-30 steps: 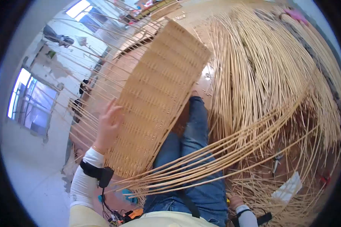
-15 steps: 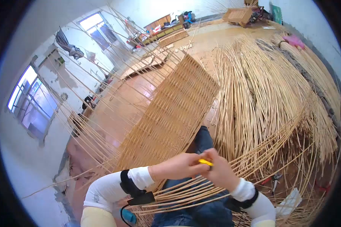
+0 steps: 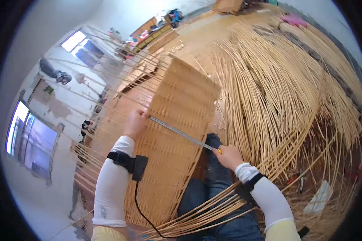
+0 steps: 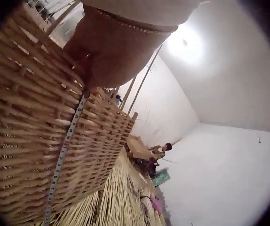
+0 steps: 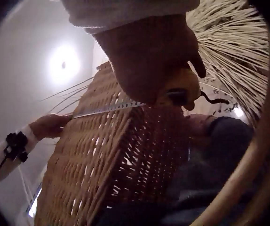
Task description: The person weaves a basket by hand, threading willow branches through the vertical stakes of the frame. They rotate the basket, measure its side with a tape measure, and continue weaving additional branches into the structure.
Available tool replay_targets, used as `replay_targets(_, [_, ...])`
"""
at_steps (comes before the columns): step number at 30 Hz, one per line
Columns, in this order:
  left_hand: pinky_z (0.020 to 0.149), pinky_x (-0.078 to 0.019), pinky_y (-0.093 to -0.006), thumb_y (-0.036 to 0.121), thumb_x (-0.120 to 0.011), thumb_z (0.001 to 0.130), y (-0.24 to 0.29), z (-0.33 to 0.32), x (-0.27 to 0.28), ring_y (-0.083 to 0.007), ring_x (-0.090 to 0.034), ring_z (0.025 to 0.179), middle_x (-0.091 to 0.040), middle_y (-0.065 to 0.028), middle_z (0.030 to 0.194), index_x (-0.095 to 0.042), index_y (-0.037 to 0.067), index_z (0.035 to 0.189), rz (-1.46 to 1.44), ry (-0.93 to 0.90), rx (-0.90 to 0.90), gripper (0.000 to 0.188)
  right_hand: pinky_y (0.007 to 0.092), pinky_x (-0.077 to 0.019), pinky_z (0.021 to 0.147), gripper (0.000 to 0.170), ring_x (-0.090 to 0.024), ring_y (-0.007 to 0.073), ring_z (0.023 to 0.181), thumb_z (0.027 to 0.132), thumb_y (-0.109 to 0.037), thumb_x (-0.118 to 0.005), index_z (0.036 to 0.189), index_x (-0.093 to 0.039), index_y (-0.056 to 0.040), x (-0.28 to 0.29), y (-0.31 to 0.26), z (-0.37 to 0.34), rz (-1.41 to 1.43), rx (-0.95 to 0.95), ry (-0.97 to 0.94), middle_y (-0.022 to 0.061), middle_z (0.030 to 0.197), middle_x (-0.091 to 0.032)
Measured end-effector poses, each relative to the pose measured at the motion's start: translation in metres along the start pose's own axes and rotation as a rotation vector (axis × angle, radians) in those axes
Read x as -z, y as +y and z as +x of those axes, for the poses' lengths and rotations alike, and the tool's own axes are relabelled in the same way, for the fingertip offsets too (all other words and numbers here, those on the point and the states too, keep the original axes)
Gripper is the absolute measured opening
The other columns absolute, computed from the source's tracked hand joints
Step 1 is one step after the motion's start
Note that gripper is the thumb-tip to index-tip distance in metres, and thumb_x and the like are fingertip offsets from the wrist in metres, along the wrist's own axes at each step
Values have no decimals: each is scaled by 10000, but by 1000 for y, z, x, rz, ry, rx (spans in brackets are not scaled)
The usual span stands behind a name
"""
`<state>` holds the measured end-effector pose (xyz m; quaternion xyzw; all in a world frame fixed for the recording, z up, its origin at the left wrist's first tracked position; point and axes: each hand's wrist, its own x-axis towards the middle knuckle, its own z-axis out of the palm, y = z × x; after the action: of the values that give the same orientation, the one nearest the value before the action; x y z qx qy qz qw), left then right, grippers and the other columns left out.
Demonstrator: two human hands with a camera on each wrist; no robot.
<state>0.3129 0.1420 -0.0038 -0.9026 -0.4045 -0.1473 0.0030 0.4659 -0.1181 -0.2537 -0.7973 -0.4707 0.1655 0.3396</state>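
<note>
A woven wicker panel [image 3: 165,168] slants across the person's lap in the head view, with long bare rods sticking out at its left. Across its face runs the pulled-out blade [image 3: 177,131] of a tape measure. At the panel's left edge my left hand [image 3: 136,123] pinches the blade's end. My right hand [image 3: 230,156] grips the tape's yellow case [image 5: 184,87] just off the right edge, the case mostly covered by the fingers in the head view. The left wrist view shows the marked blade [image 4: 62,155] lying along the weave, its end hidden under the hand.
A bundle of long rods [image 3: 217,201] curves over the legs from the lower middle to the right. Large heaps of loose rods [image 3: 269,80] cover the floor at right. A white scrap [image 3: 319,197] lies among offcuts at lower right. Windows [image 3: 36,140] are in the left wall.
My left hand was loose over the panel, the right low by the leg. They met around the yellow case, then moved apart, drawing the blade out across the panel.
</note>
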Motion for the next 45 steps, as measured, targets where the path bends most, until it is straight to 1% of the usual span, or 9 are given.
replay_targets(6, [631, -497, -386, 262, -638, 867, -35, 13, -26, -247, -653, 674, -688, -166, 743, -695, -45, 891, -310, -125, 91, 313, 509, -488, 779, 277, -614, 396, 894, 939, -292, -487, 919, -650, -69, -31, 13, 7, 370, -5, 111, 189, 899, -653])
replay_targets(20, [714, -469, -432, 235, -604, 909, 4, -22, 27, -353, -619, 795, -646, -194, 855, -625, -37, 856, 265, 45, -174, 277, 481, -490, 812, 275, -630, 371, 902, 924, -274, -508, 946, -684, -64, -32, 8, -7, 488, 83, -40, 153, 911, -672])
replay_targets(24, [659, -475, -436, 194, -611, 893, -2, -41, 24, -366, -628, 727, -647, -190, 768, -606, -58, 842, 6, -186, 258, 258, 488, -487, 807, 287, -632, 378, 902, 929, -274, -504, 970, -682, -53, -32, -4, -28, 437, 34, -175, 172, 922, -679])
replay_targets(30, [578, -477, -248, 185, -591, 932, -16, -75, 29, -176, -633, 642, -688, -127, 880, -627, 3, 1038, 168, -143, 11, 214, 500, -484, 801, 280, -631, 400, 896, 936, -260, -501, 1014, -660, -44, -36, -15, -28, 468, 13, -171, 187, 938, -679])
replay_targets(34, [627, -458, -253, 168, -537, 980, -2, -177, 68, -111, -583, 847, -592, -64, 1215, -544, 33, 1244, -517, 254, 21, 297, 450, -499, 740, 272, -654, 348, 805, 947, -260, -501, 978, -640, -29, 18, -41, -52, 604, 197, -113, 166, 859, -680])
replay_targets(38, [666, -449, -246, 196, -534, 985, -121, -329, 108, -102, -490, 802, -547, -36, 954, -548, 6, 1139, -292, 714, 330, 244, 323, -476, 635, 290, -589, 189, 645, 971, -273, -493, 887, -595, -14, 107, -30, -126, 806, 181, -424, 77, 699, -608])
replay_targets(41, [713, -458, -261, 274, -544, 988, -177, -424, 104, -130, -518, 814, -537, -27, 870, -560, 31, 1098, -275, 901, 614, 268, 329, -496, 681, 320, -621, 179, 696, 951, -292, -508, 869, -655, -19, 142, 10, -197, 637, -29, -624, 67, 757, -655])
replay_targets(43, [851, -448, -298, 348, -471, 1017, -200, -454, 83, -168, -531, 898, -527, -68, 1019, -479, 23, 1214, -850, 747, 635, 380, 324, -516, 733, 283, -653, 166, 774, 945, -269, -546, 961, -668, -14, 136, 59, -252, 430, -224, -723, 69, 821, -693])
replay_targets(45, [815, -464, -305, 384, -496, 1002, -130, -417, 73, -173, -547, 878, -544, -56, 947, -516, 47, 1124, -1159, 711, 733, 359, 326, -516, 760, 264, -657, 177, 793, 916, -249, -562, 988, -679, -24, 118, 101, -307, 363, -582, -900, 79, 856, -711])
